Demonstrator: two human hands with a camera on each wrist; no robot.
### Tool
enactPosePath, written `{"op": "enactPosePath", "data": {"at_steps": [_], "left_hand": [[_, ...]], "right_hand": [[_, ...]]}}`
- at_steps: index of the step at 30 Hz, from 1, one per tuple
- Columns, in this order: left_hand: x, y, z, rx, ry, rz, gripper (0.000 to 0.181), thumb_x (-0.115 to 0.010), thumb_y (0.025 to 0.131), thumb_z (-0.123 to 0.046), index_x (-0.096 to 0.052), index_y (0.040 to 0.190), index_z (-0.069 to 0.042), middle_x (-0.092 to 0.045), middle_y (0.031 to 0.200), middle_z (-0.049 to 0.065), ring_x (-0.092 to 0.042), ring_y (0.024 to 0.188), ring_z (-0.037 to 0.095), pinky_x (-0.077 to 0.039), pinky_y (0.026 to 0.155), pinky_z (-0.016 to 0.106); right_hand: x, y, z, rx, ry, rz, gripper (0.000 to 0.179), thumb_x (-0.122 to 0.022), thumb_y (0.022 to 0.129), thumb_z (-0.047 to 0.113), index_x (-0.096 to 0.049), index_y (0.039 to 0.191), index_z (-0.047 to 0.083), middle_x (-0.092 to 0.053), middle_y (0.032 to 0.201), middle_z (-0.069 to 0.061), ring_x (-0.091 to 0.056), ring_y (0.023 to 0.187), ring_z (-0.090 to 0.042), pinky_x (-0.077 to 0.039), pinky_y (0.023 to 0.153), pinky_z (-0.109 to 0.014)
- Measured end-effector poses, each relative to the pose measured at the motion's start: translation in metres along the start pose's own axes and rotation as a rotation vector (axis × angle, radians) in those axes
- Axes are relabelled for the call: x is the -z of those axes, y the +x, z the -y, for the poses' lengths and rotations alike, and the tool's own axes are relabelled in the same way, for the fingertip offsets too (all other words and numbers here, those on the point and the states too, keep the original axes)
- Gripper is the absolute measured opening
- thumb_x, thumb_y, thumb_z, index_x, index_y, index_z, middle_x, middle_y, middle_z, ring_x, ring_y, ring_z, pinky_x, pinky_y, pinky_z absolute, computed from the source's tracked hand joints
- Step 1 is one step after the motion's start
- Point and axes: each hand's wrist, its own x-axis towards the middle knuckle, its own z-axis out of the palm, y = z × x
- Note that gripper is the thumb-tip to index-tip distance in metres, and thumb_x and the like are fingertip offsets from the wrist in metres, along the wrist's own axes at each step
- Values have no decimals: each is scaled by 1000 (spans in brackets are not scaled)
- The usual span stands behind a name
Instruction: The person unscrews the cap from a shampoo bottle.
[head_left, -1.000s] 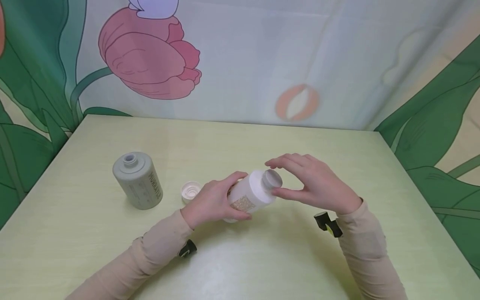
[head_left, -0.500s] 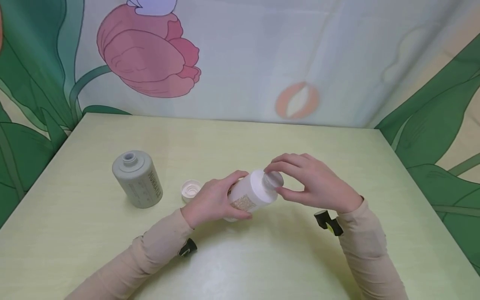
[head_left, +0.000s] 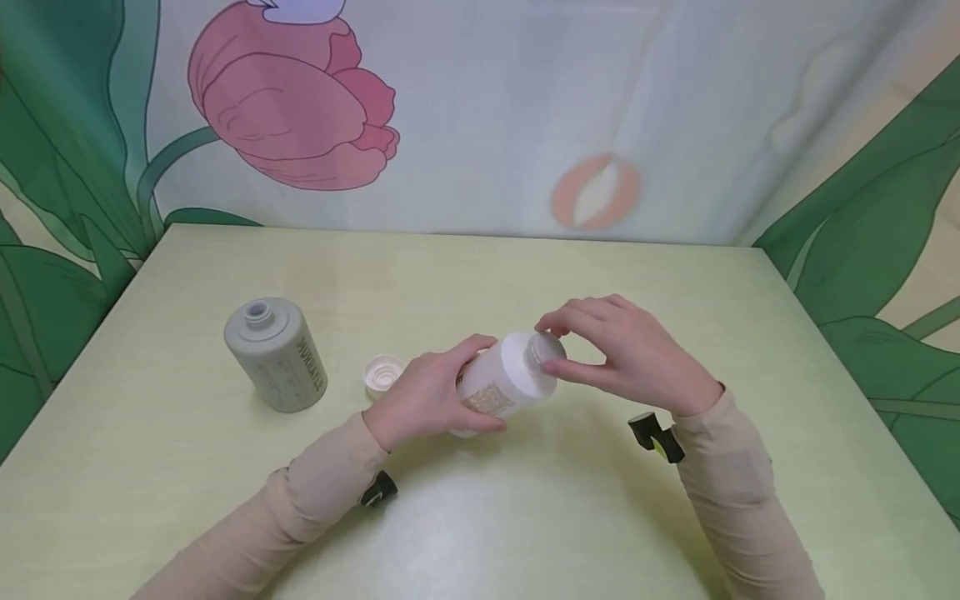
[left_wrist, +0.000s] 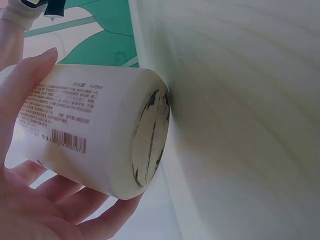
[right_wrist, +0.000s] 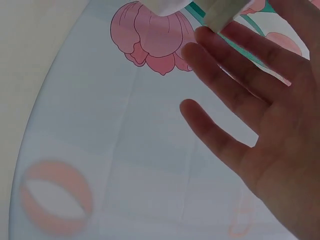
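Head view, white bottle point(head_left: 508, 372) tilted over the desk point(head_left: 495, 508), left hand point(head_left: 429, 390) wrapping fingers round and partly hiding it, right hand point(head_left: 630, 354) pinching its top point(head_left: 544, 347) with fingers, cropped in right wrist view

The left hand point(head_left: 423, 396) hides part of the white bottle point(head_left: 504, 372), which the right wrist view's top edge crops; small print point(head_left: 276, 373) on the grey bottle point(head_left: 279, 354) is too blurred.

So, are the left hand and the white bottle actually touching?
Touching. The head view shows the left hand gripping the tilted white bottle, with the thumb lying against the bottle's near side.
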Motion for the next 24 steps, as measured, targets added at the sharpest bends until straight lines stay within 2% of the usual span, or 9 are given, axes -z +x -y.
{"op": "enactPosePath", "data": {"at_steps": [6,8,12,16,20,24], "left_hand": [[0,1,-1,-6,9,4,73,-82,55,-39,-43,117,-34,-61,93,-8,-57,79,9,-46,69,26],[0,1,0,-3,9,6,73,-82,55,-39,-44,116,-34,-61,92,-8,-57,79,9,-46,69,26],[0,0,2,-13,-9,4,72,-82,55,-37,-44,117,-34,-62,93,-8,-57,80,9,-46,70,26],[-1,-1,2,-10,-17,5,72,-82,55,-36,-44,116,-34,-62,92,-7,-57,80,9,-46,70,26],[-1,-1,2,5,-13,12,72,-82,55,-38,-44,116,-35,-61,92,-8,-57,79,9,-46,69,26],[1,0,2,-2,-10,11,73,-82,55,-38,-43,116,-35,-61,92,-8,-57,79,9,-46,69,26]], "right_hand": [[3,-1,-2,137,83,29,37,-65,78,19,-57,114,18,-56,111,8,-53,97,-7,-44,83,-29],[5,-2,-2,152,98,49,41,-66,78,18,-55,118,18,-54,115,7,-53,100,-7,-44,85,-28],[7,-2,-1,74,88,73,47,-65,80,30,-50,123,21,-54,117,10,-52,104,-5,-43,88,-28],[5,-1,0,-14,47,48,44,-63,79,40,-52,118,21,-59,104,11,-55,92,-4,-45,80,-29],[2,-1,1,-8,28,38,36,-64,79,39,-56,108,21,-59,91,12,-53,81,-2,-45,74,-28],[3,0,1,57,53,50,33,-66,79,30,-56,110,20,-58,100,12,-53,85,-4,-45,77,-27]]}}
